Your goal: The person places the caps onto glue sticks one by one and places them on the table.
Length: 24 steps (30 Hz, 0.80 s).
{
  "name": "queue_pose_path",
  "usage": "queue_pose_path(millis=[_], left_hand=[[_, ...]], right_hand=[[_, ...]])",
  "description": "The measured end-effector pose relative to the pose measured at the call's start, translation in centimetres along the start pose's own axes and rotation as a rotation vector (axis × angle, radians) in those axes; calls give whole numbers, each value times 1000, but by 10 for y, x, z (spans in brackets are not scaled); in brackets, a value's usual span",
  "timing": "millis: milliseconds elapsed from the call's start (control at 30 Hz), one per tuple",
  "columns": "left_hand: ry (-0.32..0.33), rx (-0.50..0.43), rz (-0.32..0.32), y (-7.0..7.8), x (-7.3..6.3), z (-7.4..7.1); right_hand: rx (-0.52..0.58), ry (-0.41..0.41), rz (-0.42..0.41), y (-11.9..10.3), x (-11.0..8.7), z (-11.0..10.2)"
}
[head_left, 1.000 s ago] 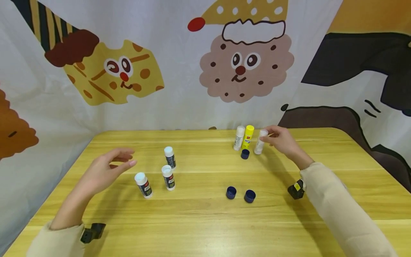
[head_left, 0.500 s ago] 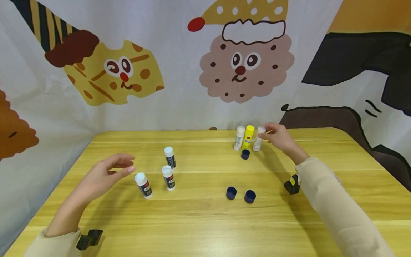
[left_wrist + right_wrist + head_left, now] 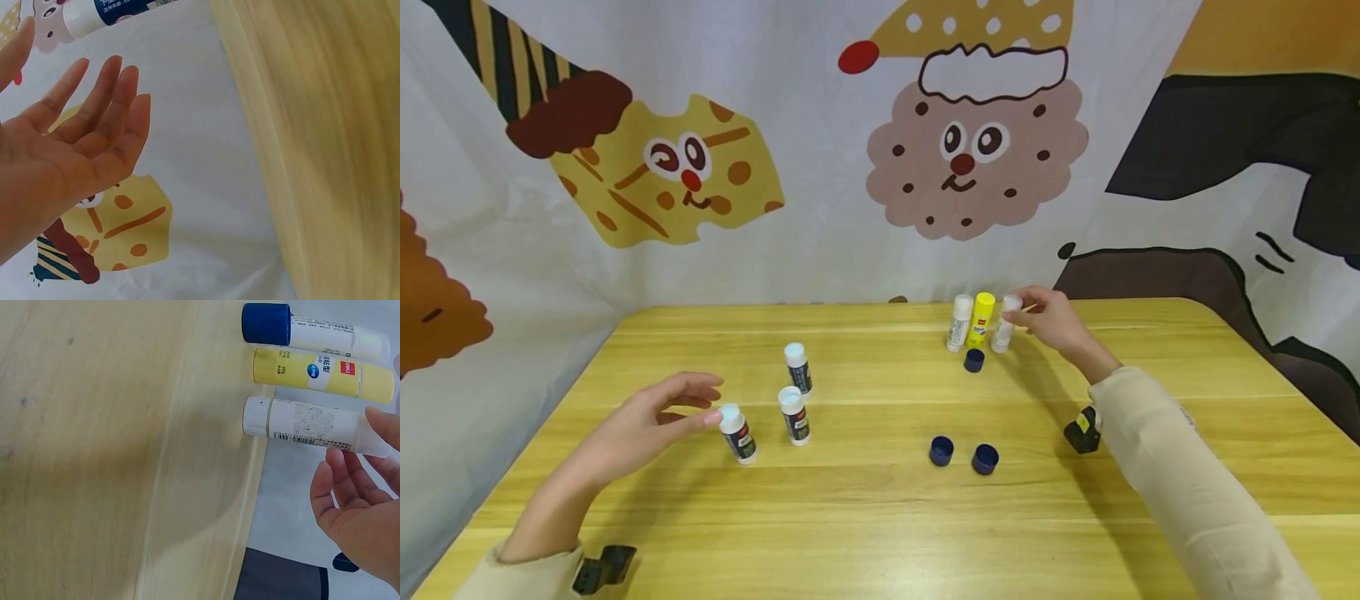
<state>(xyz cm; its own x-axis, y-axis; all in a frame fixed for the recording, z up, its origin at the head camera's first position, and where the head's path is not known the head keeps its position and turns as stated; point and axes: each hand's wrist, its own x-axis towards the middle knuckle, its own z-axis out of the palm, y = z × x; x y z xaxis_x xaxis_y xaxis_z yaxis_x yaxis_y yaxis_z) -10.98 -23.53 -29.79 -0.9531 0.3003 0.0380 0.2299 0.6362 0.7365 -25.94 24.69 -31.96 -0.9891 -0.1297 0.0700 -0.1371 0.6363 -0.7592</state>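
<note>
My right hand (image 3: 1058, 323) pinches the upper end of an upright white glue stick (image 3: 312, 425), which stands beside a yellow glue stick (image 3: 981, 323). Left of the yellow one is another white glue stick (image 3: 958, 325), all three in a row at the back of the table. My left hand (image 3: 636, 427) has spread, relaxed fingers and holds nothing. In the head view its thumb overlaps the white top of a dark-labelled glue stick (image 3: 740, 437). The left wrist view shows the palm (image 3: 56, 162) bare, with a dark-labelled glue stick (image 3: 125, 9) beyond the fingers.
Two more dark-labelled glue sticks, a front one (image 3: 795, 417) and a rear one (image 3: 798, 371), stand right of my left hand. A blue cap (image 3: 974, 361) lies before the row; two others, left (image 3: 941, 452) and right (image 3: 985, 460), lie nearer. A printed cloth (image 3: 820, 250) hangs behind the table.
The white glue stick in my right hand has moved left, close to the yellow one, then stayed there. My left hand has come down and slightly right toward the nearest dark-labelled glue stick.
</note>
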Motion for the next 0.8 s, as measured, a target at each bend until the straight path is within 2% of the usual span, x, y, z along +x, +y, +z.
queue_pose_path(millis=[200, 433, 800], left_hand=[[-25, -28, 14, -2, 1, 5], [-62, -67, -19, -2, 1, 7], [-95, -86, -23, -6, 4, 10]], right_hand=[[-9, -8, 8, -1, -2, 0], [-7, -17, 14, -1, -4, -2], [-19, -39, 11, 3, -15, -10]])
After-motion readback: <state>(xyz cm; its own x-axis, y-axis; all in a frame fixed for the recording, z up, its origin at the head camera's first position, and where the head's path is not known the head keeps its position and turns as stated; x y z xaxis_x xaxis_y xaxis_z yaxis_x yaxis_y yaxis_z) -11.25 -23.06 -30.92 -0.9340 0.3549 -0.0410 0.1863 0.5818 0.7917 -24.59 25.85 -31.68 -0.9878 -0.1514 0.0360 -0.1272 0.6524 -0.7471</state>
